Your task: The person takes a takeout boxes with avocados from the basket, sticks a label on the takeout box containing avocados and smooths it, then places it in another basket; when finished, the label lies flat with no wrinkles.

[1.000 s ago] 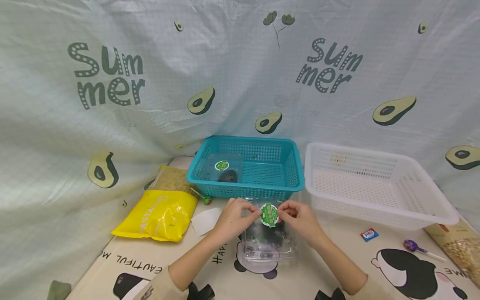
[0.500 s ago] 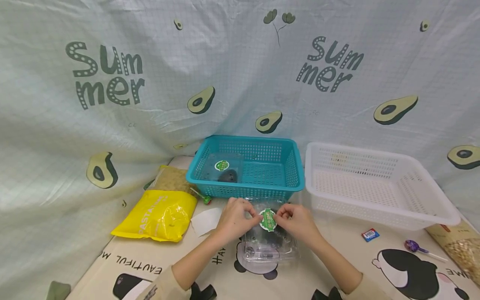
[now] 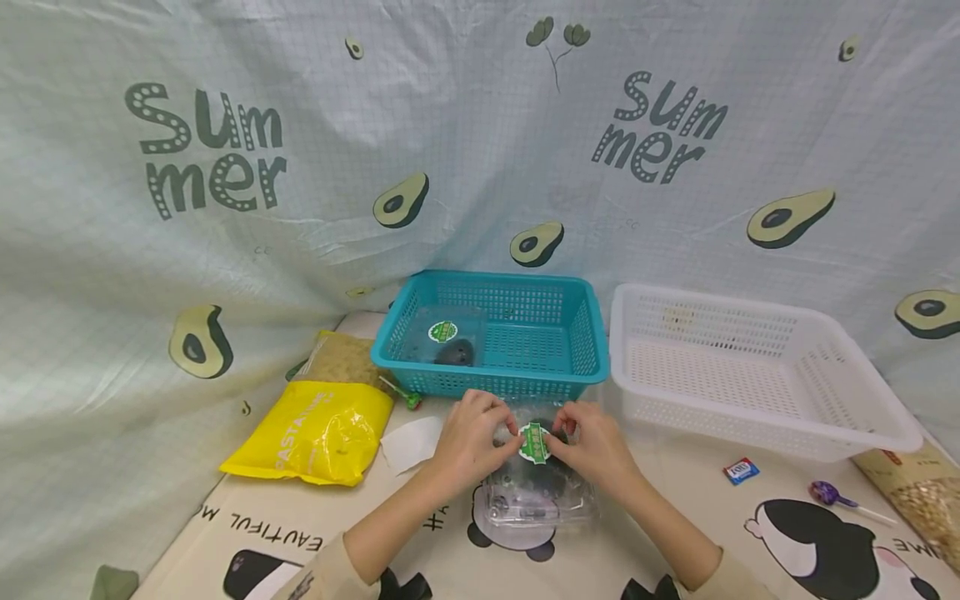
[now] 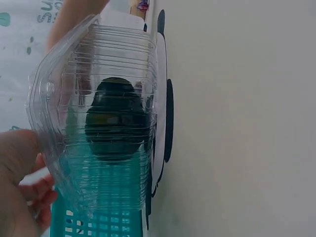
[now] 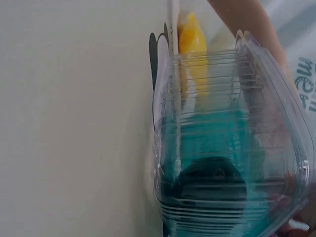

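A clear plastic clamshell box [image 3: 540, 508] stands on the table in front of me. Through its ribbed wall a dark green, rounded fruit [image 4: 116, 121] like an avocado shows. Over the lid lies a round white sticker [image 3: 534, 444] with a green band. My left hand [image 3: 471, 437] pinches the sticker's left edge between thumb and finger. On the other edge, my right hand [image 3: 596, 446] pinches it the same way. In the left wrist view the left fingers [image 4: 37, 197] are beside the box rim; in the right wrist view the right hand is mostly hidden behind the box.
Behind the box stands a blue basket [image 3: 487, 383] holding a similar stickered box [image 3: 416, 337]. Right of it is a white basket [image 3: 750, 417]. Around lie a yellow pasta bag [image 3: 322, 433], white paper [image 3: 412, 443], a green lollipop [image 3: 411, 400], a small candy [image 3: 741, 471] and a purple lollipop [image 3: 825, 492].
Both hands have brought the sticker slightly down and toward me over the box lid. The right hand has shifted a little left. The box has stayed in place.
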Motion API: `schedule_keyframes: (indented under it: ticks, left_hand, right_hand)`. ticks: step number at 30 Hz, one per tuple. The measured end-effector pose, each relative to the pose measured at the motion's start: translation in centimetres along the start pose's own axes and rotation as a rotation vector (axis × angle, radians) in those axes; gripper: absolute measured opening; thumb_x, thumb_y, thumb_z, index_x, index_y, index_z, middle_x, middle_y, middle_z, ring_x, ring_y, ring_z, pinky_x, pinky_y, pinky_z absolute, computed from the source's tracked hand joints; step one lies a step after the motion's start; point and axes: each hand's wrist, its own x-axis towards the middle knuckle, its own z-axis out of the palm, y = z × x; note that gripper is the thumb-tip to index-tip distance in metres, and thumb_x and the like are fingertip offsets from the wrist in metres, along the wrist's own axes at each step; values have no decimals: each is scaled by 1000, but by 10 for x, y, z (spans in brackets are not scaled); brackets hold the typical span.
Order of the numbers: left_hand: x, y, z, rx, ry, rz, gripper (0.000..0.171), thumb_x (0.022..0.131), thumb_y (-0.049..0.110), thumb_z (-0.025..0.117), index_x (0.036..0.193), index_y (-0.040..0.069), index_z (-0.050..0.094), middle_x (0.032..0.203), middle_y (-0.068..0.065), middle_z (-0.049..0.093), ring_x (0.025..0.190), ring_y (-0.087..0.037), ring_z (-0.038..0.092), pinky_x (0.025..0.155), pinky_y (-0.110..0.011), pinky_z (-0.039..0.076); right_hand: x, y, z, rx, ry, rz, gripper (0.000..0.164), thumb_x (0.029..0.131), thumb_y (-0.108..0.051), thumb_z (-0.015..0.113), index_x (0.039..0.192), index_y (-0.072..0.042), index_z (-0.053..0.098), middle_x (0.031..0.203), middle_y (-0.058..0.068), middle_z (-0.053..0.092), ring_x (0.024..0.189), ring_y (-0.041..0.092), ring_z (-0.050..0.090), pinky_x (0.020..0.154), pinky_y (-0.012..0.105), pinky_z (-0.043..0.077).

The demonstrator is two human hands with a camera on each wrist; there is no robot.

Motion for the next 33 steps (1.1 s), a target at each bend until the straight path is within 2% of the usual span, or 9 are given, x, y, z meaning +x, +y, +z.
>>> schedule_keyframes:
  ticks: [3, 6, 8, 11, 18, 22, 25, 30, 33]
  left_hand:
    - [-3, -3, -3, -24, -46, 176, 18, 79, 33, 64, 91, 20, 65, 104, 5, 60, 106, -13, 49, 83, -32, 42]
    - [-10, -6, -7, -25, -172, 304, 33, 87, 38, 52, 112, 17, 61, 119, 4, 56, 119, -14, 43, 89, -36, 40]
    - [-14, -7, -9, -6, -243, 343, 41, 90, 42, 43, 120, 18, 56, 126, 5, 52, 124, -14, 38, 92, -37, 37]
    - [-18, -9, -11, 42, -283, 370, 47, 92, 48, 33, 126, 21, 50, 132, 6, 46, 128, -15, 33, 93, -39, 34]
    - [-24, -12, -13, 135, -241, 433, 48, 93, 51, 25, 128, 27, 47, 132, 6, 46, 128, -16, 31, 90, -41, 33]
    - [-26, -12, -17, 149, -214, 435, 46, 92, 50, 30, 124, 25, 52, 130, 6, 48, 128, -15, 32, 89, -39, 33]
    - [-28, -11, -21, 120, -248, 400, 47, 92, 50, 31, 124, 22, 52, 131, 5, 48, 129, -15, 30, 91, -39, 33]
    - [-44, -11, -31, -31, -394, 216, 64, 89, 56, 31, 138, 15, 33, 143, -2, 31, 133, -20, 22, 99, -44, 32]
    - [-57, -10, -36, -161, -455, 89, 75, 84, 59, 40, 142, 17, 19, 147, -6, 18, 133, -24, 22, 99, -45, 32]
  right_hand:
    - [0, 3, -1, -44, 30, -223, 16, 68, -14, 75, 79, -15, 63, 80, -5, 60, 77, 12, 50, 64, 26, 43]
    - [-2, 6, -3, -41, -46, -403, 16, 76, -17, 69, 92, -15, 66, 97, -3, 63, 95, 16, 52, 79, 35, 45]
    - [-4, 8, -4, -22, -122, -446, 19, 82, -21, 63, 99, -15, 66, 106, -3, 62, 104, 18, 50, 84, 41, 42]
    - [-6, 12, -7, -24, -194, -451, 20, 87, -28, 55, 103, -19, 65, 113, -5, 60, 109, 19, 47, 87, 45, 39]
    - [-8, 22, -13, -89, -147, -541, 9, 84, -28, 60, 88, -25, 68, 106, -7, 64, 99, 15, 49, 81, 39, 41]
    - [-10, 21, -17, -118, -93, -527, 6, 80, -30, 64, 78, -26, 67, 100, -9, 66, 95, 12, 48, 78, 37, 39]
    - [-13, 19, -19, -128, -84, -509, 7, 80, -32, 64, 80, -25, 67, 102, -9, 65, 96, 12, 49, 78, 37, 40]
    - [-27, 22, -27, -55, -133, -435, 33, 80, -33, 64, 110, -22, 61, 124, 1, 53, 110, 17, 44, 84, 44, 42]
    - [-41, 25, -32, -18, -161, -353, 50, 78, -37, 65, 124, -22, 51, 133, 5, 43, 117, 20, 39, 86, 48, 40]
